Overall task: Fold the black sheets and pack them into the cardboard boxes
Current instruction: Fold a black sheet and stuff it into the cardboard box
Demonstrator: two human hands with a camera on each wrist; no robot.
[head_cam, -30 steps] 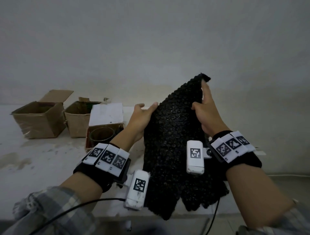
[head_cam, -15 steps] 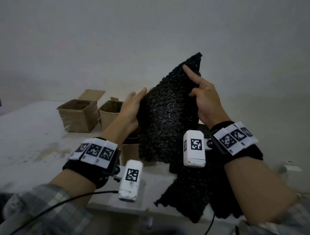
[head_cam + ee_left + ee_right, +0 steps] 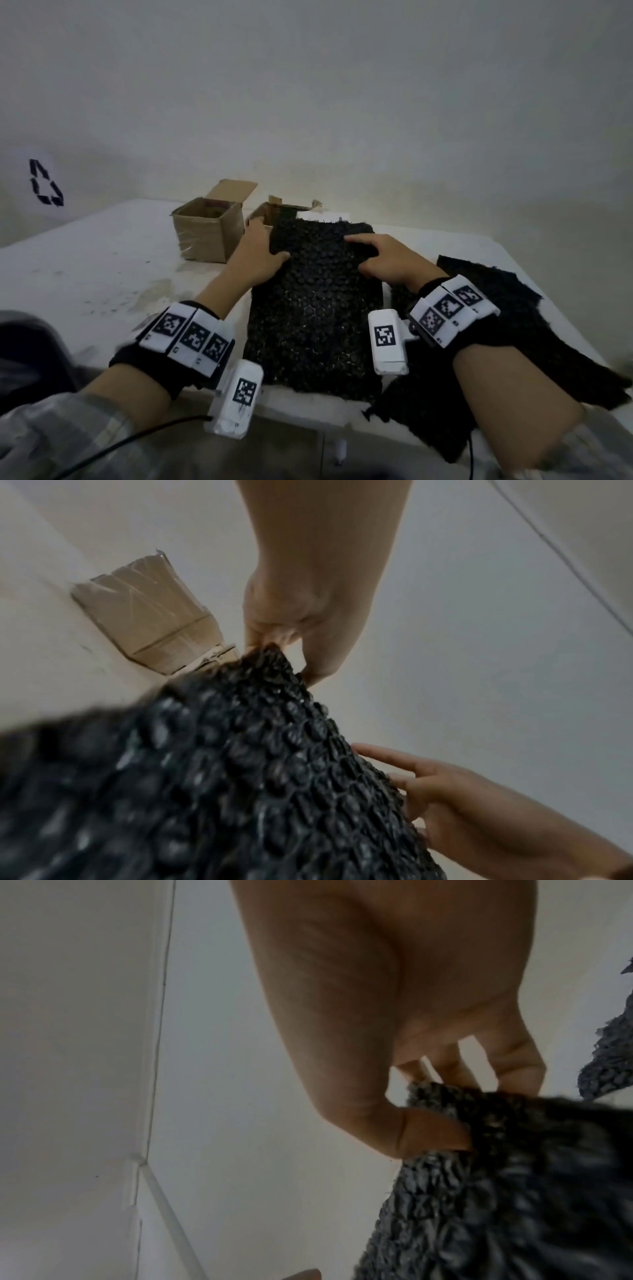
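Observation:
A black bubble-textured sheet (image 3: pixel 315 308) lies folded over the table's front edge, and its far end reaches the boxes. My left hand (image 3: pixel 270 255) grips its far left corner, thumb on top; the left wrist view shows this pinch on the sheet (image 3: pixel 240 777). My right hand (image 3: pixel 363 253) pinches the far right edge, with the thumb (image 3: pixel 428 1131) under the sheet (image 3: pixel 514 1191) and the fingers above. An open cardboard box (image 3: pixel 205 233) stands to the left of the sheet. A second box (image 3: pixel 270 210) is partly hidden behind it.
More black sheets (image 3: pixel 507 308) lie spread on the right of the white table (image 3: pixel 85 267) and hang over its front edge. A white flap (image 3: pixel 322 216) shows just behind the held sheet. A plain wall rises close behind the boxes.
The sheet stood upright in the air between both hands; now it is lowered and lies almost flat on the table. Both hands have moved down and forward with it.

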